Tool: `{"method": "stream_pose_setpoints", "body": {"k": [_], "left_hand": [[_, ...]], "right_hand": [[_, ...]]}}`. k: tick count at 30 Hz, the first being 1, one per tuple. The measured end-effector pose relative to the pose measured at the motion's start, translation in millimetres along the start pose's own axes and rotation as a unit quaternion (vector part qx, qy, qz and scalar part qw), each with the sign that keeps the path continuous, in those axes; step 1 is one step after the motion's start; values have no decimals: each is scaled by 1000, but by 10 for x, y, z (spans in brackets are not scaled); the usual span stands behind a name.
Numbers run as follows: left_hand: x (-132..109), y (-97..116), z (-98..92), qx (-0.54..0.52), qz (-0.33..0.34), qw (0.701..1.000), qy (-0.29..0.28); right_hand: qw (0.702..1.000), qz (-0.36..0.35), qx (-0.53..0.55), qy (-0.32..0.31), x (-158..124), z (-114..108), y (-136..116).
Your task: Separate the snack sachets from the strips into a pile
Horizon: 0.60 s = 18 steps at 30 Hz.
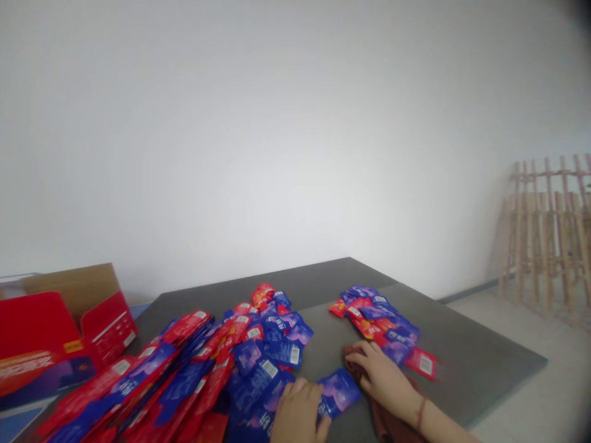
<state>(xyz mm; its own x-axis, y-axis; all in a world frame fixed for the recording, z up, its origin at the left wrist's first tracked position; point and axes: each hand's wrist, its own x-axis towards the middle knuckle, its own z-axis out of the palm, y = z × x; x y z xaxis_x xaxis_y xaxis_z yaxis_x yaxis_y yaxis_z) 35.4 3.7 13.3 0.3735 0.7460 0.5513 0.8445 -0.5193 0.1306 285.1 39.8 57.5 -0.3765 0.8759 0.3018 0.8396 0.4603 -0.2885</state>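
My left hand (298, 415) is low in the middle, fingers curled over the edge of a blue sachet (341, 389) that sticks out to its right; the exact grip is partly hidden. To the right, my right hand (381, 376) has its fingers closed on a brown cloth (393, 421), which runs down under the wrist. Left of my left hand lies a loose heap of blue and red sachets (272, 351). Beyond my right hand is a smaller heap of the same sachets (381, 317). One red sachet (421, 363) lies at its near end.
Long red and blue flat cartons (152, 375) are stacked in overlapping rows at the left. Behind them stands an open red box (41, 344). The dark grey table (471, 344) ends in a corner at the right. Wooden racks (547, 240) lean by the white wall.
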Motion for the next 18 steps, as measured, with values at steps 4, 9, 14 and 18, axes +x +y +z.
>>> {"method": "stream_pose_setpoints", "body": {"k": [4, 9, 14, 18], "left_hand": [[321, 236, -146, -15, -68, 994, -87], [522, 306, -182, 16, -93, 985, -147], [552, 468, -188, 97, 13, 989, -108], [253, 440, -55, 136, 111, 983, -56]], "right_hand": [[999, 6, 16, 29, -47, 31, -63], [999, 16, 26, 34, -31, 61, -57], [996, 39, 59, 58, 20, 20, 38], [994, 50, 60, 73, -36, -195, -8]]}}
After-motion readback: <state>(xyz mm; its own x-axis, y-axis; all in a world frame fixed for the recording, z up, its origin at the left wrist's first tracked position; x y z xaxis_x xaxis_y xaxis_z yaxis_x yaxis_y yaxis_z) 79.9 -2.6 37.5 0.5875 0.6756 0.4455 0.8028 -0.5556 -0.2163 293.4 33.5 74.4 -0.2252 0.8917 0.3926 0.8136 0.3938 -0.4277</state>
